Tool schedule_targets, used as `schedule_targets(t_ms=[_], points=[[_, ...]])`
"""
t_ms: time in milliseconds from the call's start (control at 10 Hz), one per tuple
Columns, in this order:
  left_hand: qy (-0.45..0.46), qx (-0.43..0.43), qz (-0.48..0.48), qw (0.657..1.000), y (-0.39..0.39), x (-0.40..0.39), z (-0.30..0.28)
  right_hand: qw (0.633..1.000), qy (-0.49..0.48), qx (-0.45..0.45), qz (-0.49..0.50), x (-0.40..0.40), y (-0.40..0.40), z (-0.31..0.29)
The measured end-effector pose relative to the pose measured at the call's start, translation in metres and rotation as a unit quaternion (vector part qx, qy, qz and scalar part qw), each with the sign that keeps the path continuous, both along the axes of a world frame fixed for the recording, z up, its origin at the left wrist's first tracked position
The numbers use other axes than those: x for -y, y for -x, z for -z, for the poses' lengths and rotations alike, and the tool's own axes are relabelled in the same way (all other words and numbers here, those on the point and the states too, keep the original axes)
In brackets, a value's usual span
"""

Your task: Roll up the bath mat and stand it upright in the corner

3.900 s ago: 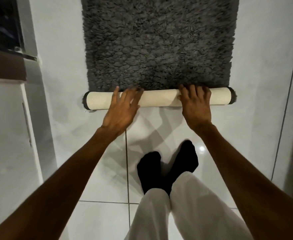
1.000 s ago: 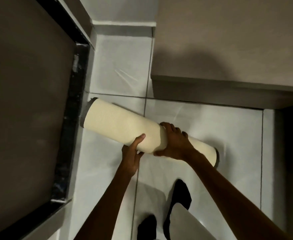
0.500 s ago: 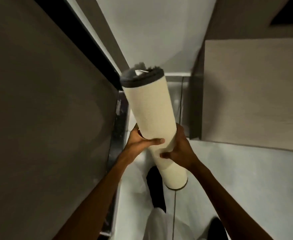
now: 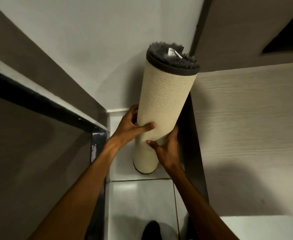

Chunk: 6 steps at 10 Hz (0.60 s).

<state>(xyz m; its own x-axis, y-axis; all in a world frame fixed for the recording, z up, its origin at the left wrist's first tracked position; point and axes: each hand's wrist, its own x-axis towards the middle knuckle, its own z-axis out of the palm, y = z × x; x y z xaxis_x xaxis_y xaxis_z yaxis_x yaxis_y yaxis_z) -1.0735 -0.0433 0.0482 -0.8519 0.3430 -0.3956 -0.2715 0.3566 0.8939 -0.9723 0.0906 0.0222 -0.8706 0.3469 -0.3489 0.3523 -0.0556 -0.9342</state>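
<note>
Here one rolled bath mat (image 4: 164, 101) upright in corner, two hands: left hand (image 4: 130, 127), right hand (image 4: 166, 149) gripping

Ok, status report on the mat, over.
Both hands gripping: left hand, right hand. Rolled bath mat upright, base on corner floor tile. Cabinet side close right; nothing blocking.

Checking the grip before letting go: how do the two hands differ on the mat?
The left hand sits higher on the rolled mat, thumb across its front; the right hand sits lower, on the side by the cabinet. Both grip the mat's lower part.
</note>
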Motion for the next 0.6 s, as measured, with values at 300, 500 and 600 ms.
schedule_targets(t_ms=[300,500,600], points=[[0.012,-0.021,-0.044,0.999,0.022,-0.025,0.031,0.991,0.065,0.055,0.101,-0.005,0.034,0.028],[0.085,-0.017,-0.084,0.993,-0.036,-0.022,0.005,0.988,0.042,0.150,-0.008,0.000,-0.004,-0.006],[0.159,-0.052,-0.076,0.983,-0.085,-0.014,-0.026,0.975,-0.056,0.194,-0.093,0.009,-0.038,-0.054]])
